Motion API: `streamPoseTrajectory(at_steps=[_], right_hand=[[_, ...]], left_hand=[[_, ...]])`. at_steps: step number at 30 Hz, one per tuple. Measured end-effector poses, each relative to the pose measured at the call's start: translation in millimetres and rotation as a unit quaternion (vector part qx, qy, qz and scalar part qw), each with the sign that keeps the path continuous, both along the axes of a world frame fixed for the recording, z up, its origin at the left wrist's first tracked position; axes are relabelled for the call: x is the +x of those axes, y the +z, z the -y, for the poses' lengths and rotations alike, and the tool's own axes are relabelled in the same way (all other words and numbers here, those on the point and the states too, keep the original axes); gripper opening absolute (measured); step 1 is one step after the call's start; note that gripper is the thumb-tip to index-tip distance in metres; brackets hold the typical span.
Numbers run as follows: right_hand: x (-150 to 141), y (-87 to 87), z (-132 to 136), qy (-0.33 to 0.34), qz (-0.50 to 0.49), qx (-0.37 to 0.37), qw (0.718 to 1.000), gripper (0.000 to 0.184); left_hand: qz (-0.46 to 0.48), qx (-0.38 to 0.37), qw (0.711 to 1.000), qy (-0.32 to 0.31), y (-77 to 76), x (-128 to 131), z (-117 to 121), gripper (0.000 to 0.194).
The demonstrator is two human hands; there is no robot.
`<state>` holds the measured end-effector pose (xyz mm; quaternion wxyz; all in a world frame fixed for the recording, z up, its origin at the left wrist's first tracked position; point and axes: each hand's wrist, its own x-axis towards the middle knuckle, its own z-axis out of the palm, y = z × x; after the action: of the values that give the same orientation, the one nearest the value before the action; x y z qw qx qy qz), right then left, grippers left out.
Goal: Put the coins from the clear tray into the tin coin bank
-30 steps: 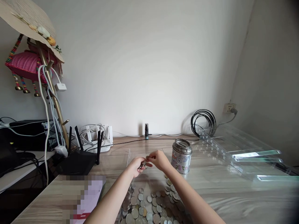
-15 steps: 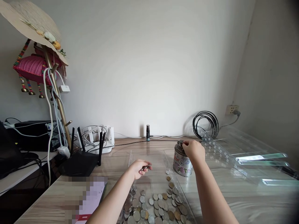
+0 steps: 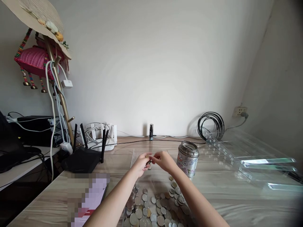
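My left hand and my right hand meet above a clear tray on the wooden table. The left hand's fingers are curled round a small stack of coins. The right hand's fingertips pinch at that stack. Several loose coins lie spread in the tray below my forearms. A patterned metal money tin with a slotted lid stands upright just right of my right hand.
A black router and a white router stand at the back left beside a stand with a hat and pink bag. Clear acrylic trays and a coiled black cable sit at the right. A blurred paper lies near left.
My right hand left the top of the money tin and came back left to the coins in my left hand. The left hand rose a little.
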<state>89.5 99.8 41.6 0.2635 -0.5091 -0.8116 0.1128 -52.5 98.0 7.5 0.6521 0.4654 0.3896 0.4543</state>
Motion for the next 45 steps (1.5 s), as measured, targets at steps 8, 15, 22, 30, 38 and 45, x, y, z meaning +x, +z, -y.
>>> streamPoseTrajectory(at_steps=[8, 15, 22, 30, 38, 45], right_hand=[[6, 7.3, 5, -0.046, 0.024, 0.095, 0.994, 0.024], [76, 45.4, -3, -0.327, 0.006, 0.233, 0.916, 0.029], [109, 41.8, -7, -0.37, 0.012, 0.145, 0.918, 0.026], [29, 26.9, 6, -0.112, -0.069, 0.188, 0.973, 0.029], [-5, -7.4, -3, 0.056, -0.023, 0.042, 0.997, 0.031], [59, 39.0, 7, -0.259, -0.052, 0.275, 0.924, 0.031]], left_hand=[[-0.008, -0.105, 0.993, -0.048, -4.3, -2, -3, 0.019], [-0.002, -0.115, 0.993, -0.003, -6.1, -5, -5, 0.014], [-0.041, -0.072, 0.996, -0.034, -5.9, -4, -4, 0.018], [-0.03, -0.067, 0.995, -0.075, -2.2, -5, 0, 0.034], [0.026, -0.098, 0.991, -0.09, -1.5, -4, 0, 0.028], [0.183, -0.202, 0.958, 0.09, -7.6, -11, -13, 0.012]])
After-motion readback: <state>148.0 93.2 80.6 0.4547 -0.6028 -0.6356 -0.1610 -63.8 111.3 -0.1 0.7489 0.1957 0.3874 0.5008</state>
